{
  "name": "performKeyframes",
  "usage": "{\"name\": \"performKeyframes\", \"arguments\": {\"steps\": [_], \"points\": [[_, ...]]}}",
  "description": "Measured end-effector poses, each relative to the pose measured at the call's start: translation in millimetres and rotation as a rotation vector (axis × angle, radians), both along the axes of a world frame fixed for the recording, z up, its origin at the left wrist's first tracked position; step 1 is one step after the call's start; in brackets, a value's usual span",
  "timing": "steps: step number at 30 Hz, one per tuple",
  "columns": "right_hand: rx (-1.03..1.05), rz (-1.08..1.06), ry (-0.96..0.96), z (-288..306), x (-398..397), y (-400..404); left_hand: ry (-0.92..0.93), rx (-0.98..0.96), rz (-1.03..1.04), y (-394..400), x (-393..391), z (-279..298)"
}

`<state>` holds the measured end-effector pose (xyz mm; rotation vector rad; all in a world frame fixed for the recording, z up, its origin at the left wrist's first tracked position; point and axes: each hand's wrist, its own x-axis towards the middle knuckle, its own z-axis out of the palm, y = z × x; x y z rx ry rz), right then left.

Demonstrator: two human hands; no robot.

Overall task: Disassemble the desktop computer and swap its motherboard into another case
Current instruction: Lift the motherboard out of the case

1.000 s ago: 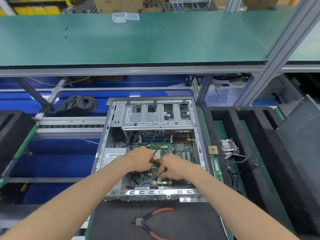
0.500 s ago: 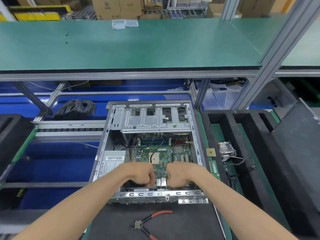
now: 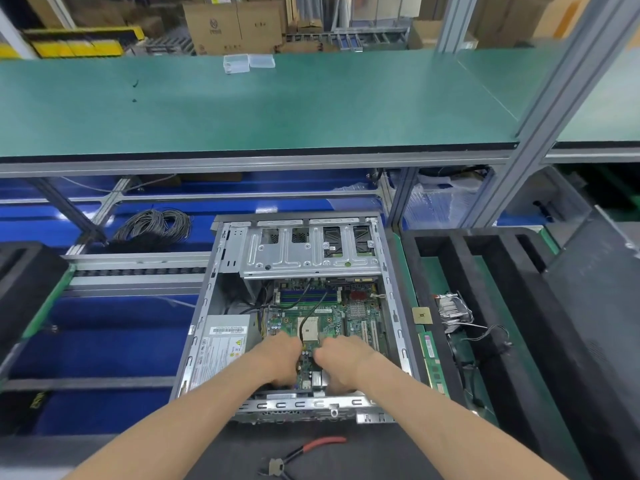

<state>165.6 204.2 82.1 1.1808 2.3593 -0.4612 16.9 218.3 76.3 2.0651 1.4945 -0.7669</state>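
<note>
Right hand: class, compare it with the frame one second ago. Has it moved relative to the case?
Yes. The right hand has drawn back toward the near rim of the case, away from the CPU socket.

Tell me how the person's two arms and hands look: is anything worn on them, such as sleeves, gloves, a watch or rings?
Both forearms are bare up to the picture's lower edge: no sleeves show. The left hand and the right hand wear no gloves. No watch, strap or band shows on either wrist. Rings cannot be judged, because the fingers are curled down out of sight.
</note>
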Motion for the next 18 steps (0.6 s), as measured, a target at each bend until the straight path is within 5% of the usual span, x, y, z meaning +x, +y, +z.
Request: {"name": "performKeyframes", "arguments": {"steps": [18], "points": [[0.169,-0.071,0.170,10,9,3,0.131,0.212,0.029,-7,3,-4]]}}
